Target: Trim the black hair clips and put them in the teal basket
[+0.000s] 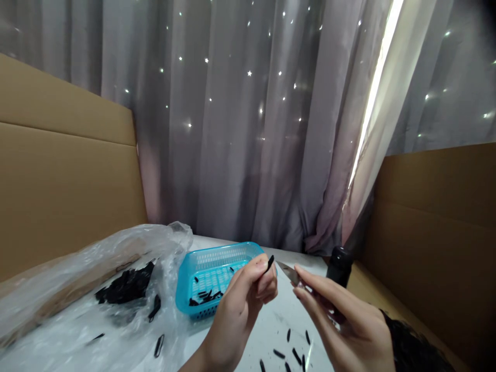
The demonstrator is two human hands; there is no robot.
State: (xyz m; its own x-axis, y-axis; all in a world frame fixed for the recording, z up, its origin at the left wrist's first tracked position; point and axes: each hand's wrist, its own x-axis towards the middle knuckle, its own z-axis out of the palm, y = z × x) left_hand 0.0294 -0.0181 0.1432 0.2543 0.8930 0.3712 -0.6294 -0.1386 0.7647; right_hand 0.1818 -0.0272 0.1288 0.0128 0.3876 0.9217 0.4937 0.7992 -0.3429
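My left hand (248, 294) is closed, pinching a small black elongated piece (270, 263) between thumb and forefinger, its end sticking up. My right hand (344, 320) grips a small knife (290, 274) with a pointed metal blade and a dark handle mostly hidden by the fingers. The blade tip points at the black piece, with a slight gap appearing between them. Behind my left hand stands a blue plastic basket (182, 281) holding several small black pieces (209, 296). More loose black pieces (279, 354) lie on the white table (271, 330) below my hands.
At left, a clear plastic bag (170, 243) is spread out with a black heap (129, 284) and a few loop-shaped black pieces (158, 346) on it. A dark bottle-like object (339, 264) stands behind my right hand. Cardboard walls (65, 181) flank both sides; a grey curtain (232, 129) hangs behind.
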